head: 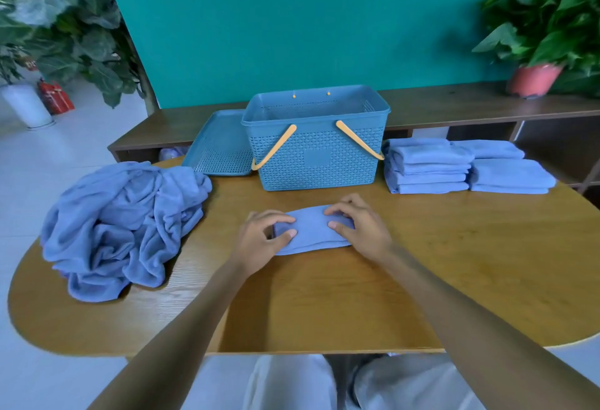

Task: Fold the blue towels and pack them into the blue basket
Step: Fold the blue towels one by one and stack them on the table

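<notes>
both hands (264, 237) (355, 226) grip folded towel (311, 229).

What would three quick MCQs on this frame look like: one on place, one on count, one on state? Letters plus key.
1. Where is the lid relative to the basket?
A. On top of it
B. Left of it, leaning on it
C. Right of it, by the stacks

2. How many stacks of folded towels stand right of the basket?
A. One
B. Two
C. Three

3. What are the hands doing?
A. Both gripping the folded towel on the table
B. Both lifting the basket handles
C. Left hand in the loose pile, right hand idle

Key:
1 B, the lid sits tilted against the basket's left wall.
2 C, a tall stack, a low stack and one behind it.
3 A, the left hand and right hand curl fingers over the towel's two ends.
</notes>
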